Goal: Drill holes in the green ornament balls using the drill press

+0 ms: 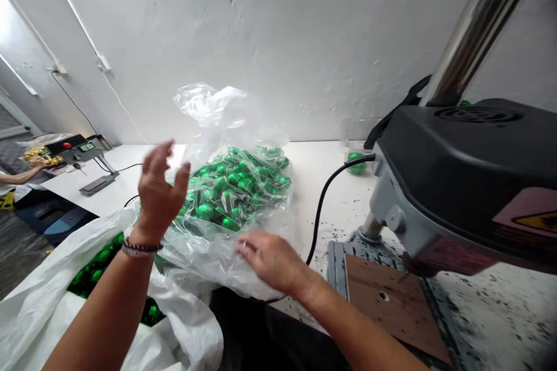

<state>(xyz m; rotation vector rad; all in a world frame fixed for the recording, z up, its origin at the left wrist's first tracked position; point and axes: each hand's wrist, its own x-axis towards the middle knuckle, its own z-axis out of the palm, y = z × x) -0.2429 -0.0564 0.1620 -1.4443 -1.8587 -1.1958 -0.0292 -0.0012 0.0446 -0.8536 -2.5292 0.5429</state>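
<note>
Glossy green balls (pixel 237 177) fill a large, clear, crinkled plastic bag (pixel 226 105) lying on the white tabletop (pixel 315 177) against the grey wall (pixel 278 29). The right hand (pixel 276 261) is at the near edge of this bag, its fingers bent over the film; whether they are clamped on it cannot be told. The left hand (pixel 161 191) is raised at the bag's left side, slightly blurred, thumb and fingers apart with nothing between them. The two hands are well apart from each other.

Below the left hand, a white woven sack (pixel 191 316) gapes open, with more shiny green balls (pixel 96 266) inside, partly behind the left forearm. To the right stands a black and grey drill press (pixel 461 185) with a shiny metal column, its brown square board (pixel 389 301) pierced by one hole and strewn with dark flecks. A black cable (pixel 322 203) curves from the machine down past the bag. Behind it, a clear plastic container (pixel 359 133) stands near a green ball (pixel 357 163). At far left, another person's hand (pixel 39 163) is beside gold-coloured balls (pixel 53 160).
</note>
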